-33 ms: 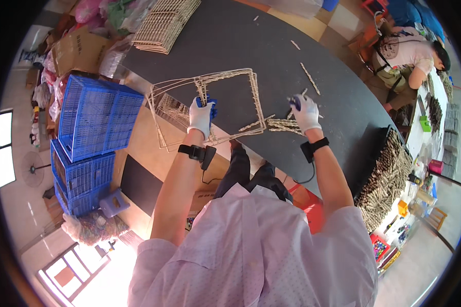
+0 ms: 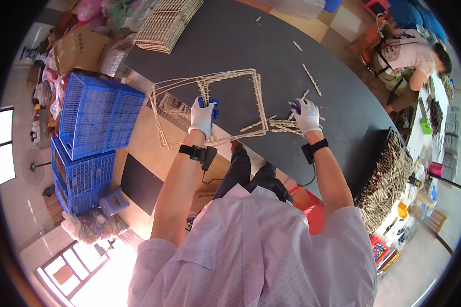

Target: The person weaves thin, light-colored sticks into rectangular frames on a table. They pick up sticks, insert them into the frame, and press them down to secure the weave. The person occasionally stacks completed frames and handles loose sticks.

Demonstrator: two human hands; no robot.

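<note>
My left hand (image 2: pixel 202 116), in a white glove with blue on the palm side, is closed around twisted straw-coloured strands (image 2: pixel 204 88) at the inner side of a wire frame. That rectangular frame (image 2: pixel 262 102) has braided strands along some sides; it overlaps other thin frames and juts past the near table edge. My right hand (image 2: pixel 307 116), gloved alike, hovers low or rests over a small heap of short twisted strands (image 2: pixel 281 125) on the dark table. Its fingers are curled together, and what they pinch, if anything, is too small to make out.
Loose twisted strands (image 2: pixel 312 80) lie farther off on the table (image 2: pixel 230 41). Stacked woven panels (image 2: pixel 168 25) stand far left. Blue plastic crates (image 2: pixel 95 120) rise at the left. A dark bin of strands (image 2: pixel 386 179) stands right. Another person (image 2: pixel 402 53) sits at the far right.
My right fingers have drawn slightly closer together over the strands. My left hand keeps its grip on the frame.
</note>
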